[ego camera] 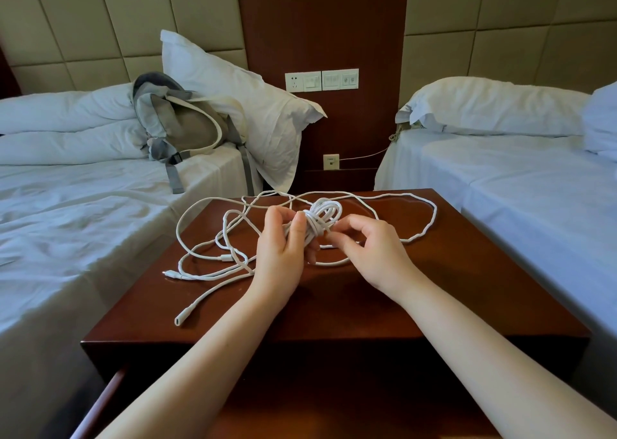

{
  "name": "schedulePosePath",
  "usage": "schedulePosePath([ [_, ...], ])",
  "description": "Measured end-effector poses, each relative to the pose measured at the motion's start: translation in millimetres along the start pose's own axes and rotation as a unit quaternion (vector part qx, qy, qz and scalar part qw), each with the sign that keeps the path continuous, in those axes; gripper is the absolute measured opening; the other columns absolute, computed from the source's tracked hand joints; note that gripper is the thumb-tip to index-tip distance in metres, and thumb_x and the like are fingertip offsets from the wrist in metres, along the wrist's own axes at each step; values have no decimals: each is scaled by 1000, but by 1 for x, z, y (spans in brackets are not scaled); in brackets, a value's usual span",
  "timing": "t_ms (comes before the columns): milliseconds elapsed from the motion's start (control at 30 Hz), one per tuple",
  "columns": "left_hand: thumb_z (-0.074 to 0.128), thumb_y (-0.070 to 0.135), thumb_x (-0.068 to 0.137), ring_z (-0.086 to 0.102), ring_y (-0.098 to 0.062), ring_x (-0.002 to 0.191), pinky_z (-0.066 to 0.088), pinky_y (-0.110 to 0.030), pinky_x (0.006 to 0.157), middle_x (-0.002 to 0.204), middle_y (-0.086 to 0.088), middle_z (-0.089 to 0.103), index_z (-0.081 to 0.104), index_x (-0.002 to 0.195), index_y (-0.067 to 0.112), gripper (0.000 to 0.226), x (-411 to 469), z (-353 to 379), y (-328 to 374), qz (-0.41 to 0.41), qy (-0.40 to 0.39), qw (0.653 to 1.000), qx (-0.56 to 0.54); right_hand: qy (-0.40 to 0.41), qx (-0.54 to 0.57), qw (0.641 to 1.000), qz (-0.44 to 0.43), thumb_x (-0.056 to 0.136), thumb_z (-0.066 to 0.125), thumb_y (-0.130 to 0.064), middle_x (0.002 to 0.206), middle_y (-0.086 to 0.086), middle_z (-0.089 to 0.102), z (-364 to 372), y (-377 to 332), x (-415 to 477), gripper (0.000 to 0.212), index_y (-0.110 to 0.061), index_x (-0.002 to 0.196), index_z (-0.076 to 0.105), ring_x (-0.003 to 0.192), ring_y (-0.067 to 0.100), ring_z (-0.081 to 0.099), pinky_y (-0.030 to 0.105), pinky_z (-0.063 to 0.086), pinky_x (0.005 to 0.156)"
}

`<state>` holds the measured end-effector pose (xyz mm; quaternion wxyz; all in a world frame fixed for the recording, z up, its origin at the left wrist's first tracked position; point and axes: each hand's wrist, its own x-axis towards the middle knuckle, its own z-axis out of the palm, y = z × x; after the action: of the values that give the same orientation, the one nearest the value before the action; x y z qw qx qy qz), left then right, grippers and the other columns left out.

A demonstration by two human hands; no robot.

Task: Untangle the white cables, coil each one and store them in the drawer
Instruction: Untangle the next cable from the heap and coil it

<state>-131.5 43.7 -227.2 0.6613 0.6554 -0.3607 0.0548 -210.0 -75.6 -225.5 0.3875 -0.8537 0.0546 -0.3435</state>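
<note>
where the view begins at the left, a bed (83,221) with white sheets carries a bunched duvet (66,125) and a grey and tan backpack (180,128) that leans against an upright white pillow (240,98). just beside the bed stands a dark wooden tabletop (434,288), and over its left half lie the loose cables (207,238), white and looped across one another, one loop reaching the left edge. one plug end (178,321) lies near the front left corner, apart from the rest. below that corner the front of a wooden drawer (110,388) juts out, its inside hidden. the left hand (283,248) is raised above the middle of the tabletop, its fingers (298,225) curled round the lower part of a coil (322,216) of white cable, several loops wound together and cinched by turns around the waist. the right hand (370,248) meets it from the other side, thumb and first fingers (340,236) pinched together on a strand at the coil's waist, the others loosely bent. one long cable loop (430,218) sweeps along the back and right of the tabletop and returns toward the hands. on the wood panel behind, white switch plates (321,80) sit above a small socket (331,161) with a thin cord (364,156) running right. at the far right a second bed (517,188) holds a second pillow (494,108).
</note>
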Motion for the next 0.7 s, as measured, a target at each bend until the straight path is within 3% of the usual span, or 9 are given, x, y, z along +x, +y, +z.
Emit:
schedulePosePath([
  [100,37,17,100,46,-14,41,39,-22,43,58,-8,58,43,86,8,18,3,-1,2,-58,-31,993,-94,-2,20,1000,-1,88,65,-24,84,-17,64,-1,-1,-1,4,-22,91,67,87,-7,56,4,42,70],
  [233,33,20,102,34,-11,33,29,-18,35,47,-5,50,44,81,8,27,6,-6,3,-126,-78,972,-185,21,51,998,31,83,69,-31,86,-11,62,-3,-3,-2,24,-20,97,54,82,0,58,3,42,68],
  [367,35,23,101,31,-11,31,25,-18,32,47,-6,47,45,83,6,26,6,-9,4,-170,-128,953,-218,-24,115,991,62,83,68,-33,99,-8,66,-5,-4,-2,35,-28,110,46,89,1,62,6,45,73],
  [567,35,32,101,41,-14,43,34,-23,45,55,-2,54,53,84,13,31,7,-4,-4,-197,-139,963,-116,-24,63,996,67,88,59,-42,90,-4,70,-8,2,0,26,-21,102,66,86,11,63,29,51,78],
  [667,47,35,95,51,-12,58,40,-27,56,81,-3,57,50,107,15,23,2,-2,-4,-152,-146,977,-40,-8,68,992,102,88,59,-44,80,-5,68,-11,3,3,28,-19,97,68,78,10,61,29,51,73],
  [700,54,33,92,54,-11,63,43,-26,58,89,-4,56,46,116,17,30,1,-2,-5,-129,-156,979,-10,-5,72,991,111,88,59,-44,73,-7,65,-12,4,3,29,-18,95,69,72,8,59,27,50,69],
])
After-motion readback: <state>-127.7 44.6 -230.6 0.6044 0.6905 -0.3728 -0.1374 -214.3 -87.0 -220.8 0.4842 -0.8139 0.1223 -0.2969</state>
